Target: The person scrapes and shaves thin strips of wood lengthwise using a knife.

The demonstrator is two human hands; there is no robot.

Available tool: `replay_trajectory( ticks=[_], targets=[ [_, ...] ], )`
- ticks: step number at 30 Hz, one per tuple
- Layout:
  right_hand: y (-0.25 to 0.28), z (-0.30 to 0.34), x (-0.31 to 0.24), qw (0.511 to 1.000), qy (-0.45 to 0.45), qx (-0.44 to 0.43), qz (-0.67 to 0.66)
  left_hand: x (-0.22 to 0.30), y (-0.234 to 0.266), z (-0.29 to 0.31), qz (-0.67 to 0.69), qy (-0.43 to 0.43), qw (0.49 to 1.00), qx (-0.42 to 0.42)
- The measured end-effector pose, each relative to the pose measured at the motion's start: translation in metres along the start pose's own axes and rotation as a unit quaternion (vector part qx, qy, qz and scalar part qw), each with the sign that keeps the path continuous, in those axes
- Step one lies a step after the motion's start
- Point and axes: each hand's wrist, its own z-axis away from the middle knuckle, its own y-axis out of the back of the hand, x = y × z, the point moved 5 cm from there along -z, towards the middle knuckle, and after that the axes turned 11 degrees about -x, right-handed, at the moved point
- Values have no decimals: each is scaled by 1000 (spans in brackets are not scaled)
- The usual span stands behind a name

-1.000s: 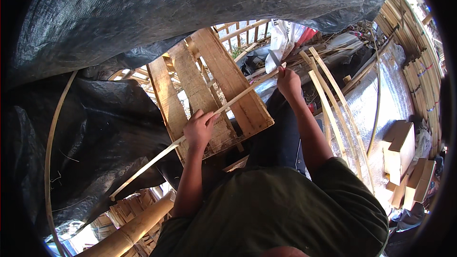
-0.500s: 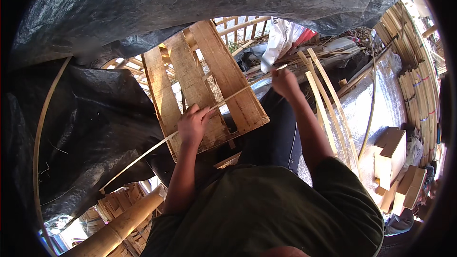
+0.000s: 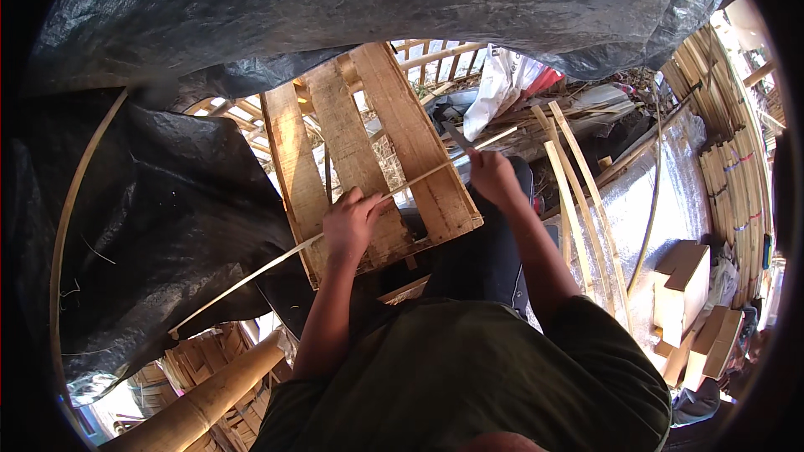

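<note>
A long, thin bamboo strip (image 3: 251,279) lies slantwise across a slatted wooden bench (image 3: 347,138), its lower left end hanging past the bench over black sheeting. My left hand (image 3: 352,222) is closed around the strip near the bench's middle. Past the bench's right edge, my right hand (image 3: 496,177) grips a knife (image 3: 457,136). The knife's blade points up and to the left, close to the strip. The strip's far end shows beyond my right hand. Whether the blade touches the strip I cannot tell.
Several pale bamboo strips (image 3: 578,192) lean upright at my right, beside silvery sheeting (image 3: 670,167). Cardboard boxes (image 3: 682,280) and bundled bamboo (image 3: 737,172) stand farther right. Black tarpaulin (image 3: 377,0) hangs overhead. A thick bamboo pole (image 3: 201,393) lies at lower left.
My right hand has come down and slightly left along the strip, nearer the bench edge. The knife blade shows more sharply now. My left hand keeps its hold on the strip.
</note>
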Motion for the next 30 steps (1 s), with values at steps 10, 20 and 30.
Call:
replay_trajectory(
  ticks=[10, 20, 30],
  targets=[
    [17, -7, 9, 991, -120, -11, -66, -2, 6, 1, 0, 6, 1000, -8],
    [36, -9, 16, 985, -137, -14, -104, -5, 8, 6, 3, 27, 1000, 10],
    [13, -9, 38, 980, -47, 147, -125, 2, 10, 3, 22, 40, 999, -2]
  ],
)
